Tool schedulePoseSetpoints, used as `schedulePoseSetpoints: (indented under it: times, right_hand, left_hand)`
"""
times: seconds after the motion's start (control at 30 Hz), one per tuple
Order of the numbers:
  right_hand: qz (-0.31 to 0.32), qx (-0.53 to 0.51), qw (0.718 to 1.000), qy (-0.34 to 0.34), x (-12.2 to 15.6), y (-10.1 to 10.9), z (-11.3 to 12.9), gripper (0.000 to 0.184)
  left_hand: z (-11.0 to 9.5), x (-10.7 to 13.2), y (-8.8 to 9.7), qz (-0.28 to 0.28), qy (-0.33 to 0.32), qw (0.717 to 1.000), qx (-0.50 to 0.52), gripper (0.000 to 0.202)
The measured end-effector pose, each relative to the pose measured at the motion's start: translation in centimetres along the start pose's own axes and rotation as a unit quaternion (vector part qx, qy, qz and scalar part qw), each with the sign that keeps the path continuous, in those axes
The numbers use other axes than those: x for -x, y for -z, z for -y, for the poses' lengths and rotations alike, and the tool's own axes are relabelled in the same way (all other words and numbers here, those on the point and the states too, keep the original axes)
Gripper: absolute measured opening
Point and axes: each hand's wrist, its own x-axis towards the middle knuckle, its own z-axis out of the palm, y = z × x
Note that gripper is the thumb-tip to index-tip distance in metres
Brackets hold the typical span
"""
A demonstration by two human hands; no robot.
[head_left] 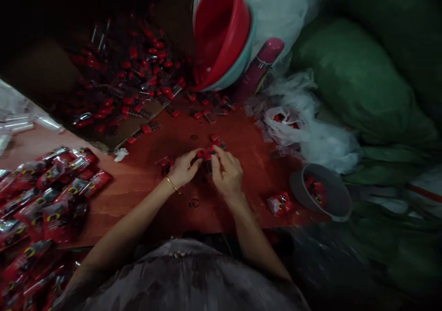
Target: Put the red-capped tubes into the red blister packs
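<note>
My left hand [183,167], with a gold bracelet at the wrist, pinches a small red piece [204,154] that shows a dark spot. From the other side my right hand [227,169] has thumb and fingers closed on the same piece. Under it a dark, partly clear part shows between the hands, too dim to make out. Just beyond the fingers lies a small red-capped container [216,140]. A clear packet with dark bits [164,166] rests beside my left hand on the reddish tabletop [138,186].
A cardboard box [113,140] spills many red-capped clear containers [152,71]. Shiny red packets [55,186] are heaped at left. To the right stand a grey tub [302,189], a red packet [280,203] and a plastic bag [286,129]. Behind are a red basin [238,30] and a spray can [257,71].
</note>
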Motion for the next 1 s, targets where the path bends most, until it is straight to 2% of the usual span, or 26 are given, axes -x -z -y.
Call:
schedulePoseSetpoints:
  times: [0.07,0.1,0.2,0.27,0.4,0.53,0.6,0.7,0.8,0.9,1.0]
  right_hand:
    - [-0.018,-0.078,0.995,-0.059,0.5,0.8,-0.5,0.038]
    - [-0.005,-0.118,0.99,-0.08,0.8,1.1,-0.8,0.04]
    - [0.09,-0.216,0.967,-0.097,1.6,1.4,-1.3,0.036]
    - [0.132,-0.239,0.957,-0.102,2.4,1.4,-1.3,0.032]
    - [0.161,-0.145,0.973,-0.076,4.5,2.2,-1.1,0.028]
    - [0.229,-0.031,0.973,-0.005,5.7,4.1,-0.7,0.029]
    - [0.265,0.022,0.964,-0.03,5.5,4.9,-0.3,0.032]
    - [0.338,0.114,0.929,-0.095,4.7,5.3,0.1,0.035]
    - [0.391,0.133,0.905,-0.1,4.3,5.0,0.2,0.035]
    - [0.397,0.127,0.904,-0.093,4.8,4.5,0.2,0.044]
    - [0.389,0.165,0.9,-0.103,5.3,4.1,0.5,0.048]
  left_hand:
    - [-0.5,0.8,-0.4,0.013,0.008,0.998,0.068,0.03]
    - [-0.7,1.2,-0.7,0.028,0.012,0.994,0.106,0.03]
    - [-1.0,2.3,-2.3,0.073,0.024,0.978,0.192,0.03]
    - [-1.0,3.0,-3.3,0.092,0.036,0.976,0.195,0.029]
    - [-0.7,4.3,-4.6,0.12,0.038,0.986,0.105,0.025]
    - [-0.7,5.1,-5.2,0.157,-0.029,0.986,-0.041,0.02]
    - [-0.9,5.3,-5.5,0.171,-0.062,0.98,-0.084,0.02]
    - [-1.2,5.5,-6.1,0.181,-0.081,0.974,-0.109,0.02]
    - [-1.3,5.7,-6.7,0.167,-0.094,0.973,-0.131,0.019]
    - [-1.2,6.2,-7.2,0.14,-0.12,0.973,-0.141,0.019]
    - [-1.0,6.5,-7.5,0.131,-0.131,0.972,-0.145,0.02]
